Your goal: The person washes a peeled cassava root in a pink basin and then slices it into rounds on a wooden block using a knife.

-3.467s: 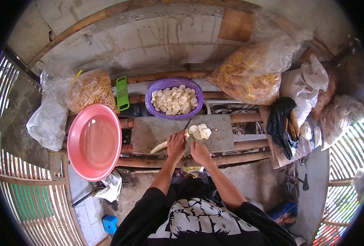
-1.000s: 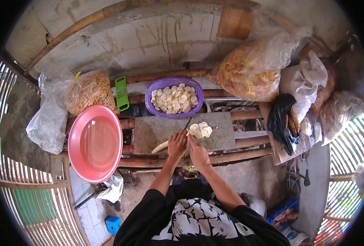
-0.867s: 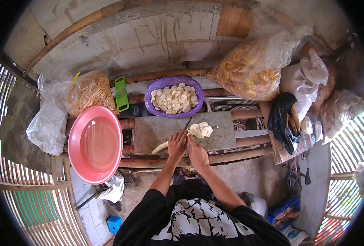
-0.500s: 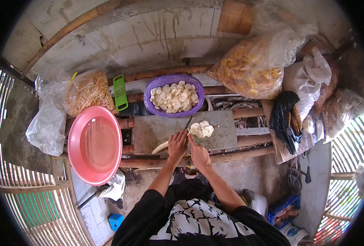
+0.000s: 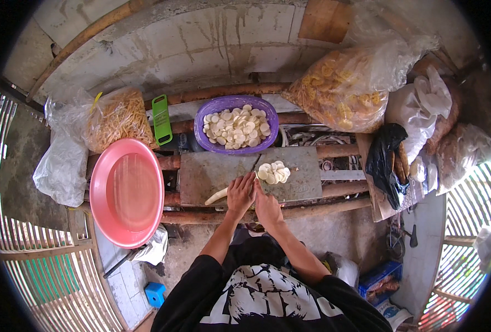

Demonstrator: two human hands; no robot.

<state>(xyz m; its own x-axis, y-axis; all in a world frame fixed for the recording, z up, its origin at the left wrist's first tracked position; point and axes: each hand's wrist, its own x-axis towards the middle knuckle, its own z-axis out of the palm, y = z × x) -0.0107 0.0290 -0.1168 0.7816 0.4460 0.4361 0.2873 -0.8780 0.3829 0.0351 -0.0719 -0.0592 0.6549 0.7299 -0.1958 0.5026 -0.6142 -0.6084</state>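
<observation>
On the grey stone slab (image 5: 207, 171), my left hand (image 5: 240, 193) is closed over a long peeled white root (image 5: 218, 196), whose tapered end sticks out leftward. My right hand (image 5: 268, 207) grips a small knife (image 5: 256, 179) at the root's cut end, index finger along it; the handle is mostly hidden. A pile of round white slices (image 5: 274, 173) lies just beyond the cut. Behind the slab, a purple oval basin (image 5: 266, 143) holds many similar slices.
A pink basin of liquid (image 5: 97, 188), bags of fried snacks (image 5: 118, 116) and a green slicer (image 5: 162, 119) are leftward. A big snack bag (image 5: 342, 91), white sack (image 5: 414, 110) and black bag (image 5: 386, 157) crowd the right. The slab rests on wooden poles (image 5: 339, 191).
Since the oldest frame my right index finger has straightened along the knife, covering the green handle. Both hands stay at the root's cut end, shifted slightly. The view has drifted a little.
</observation>
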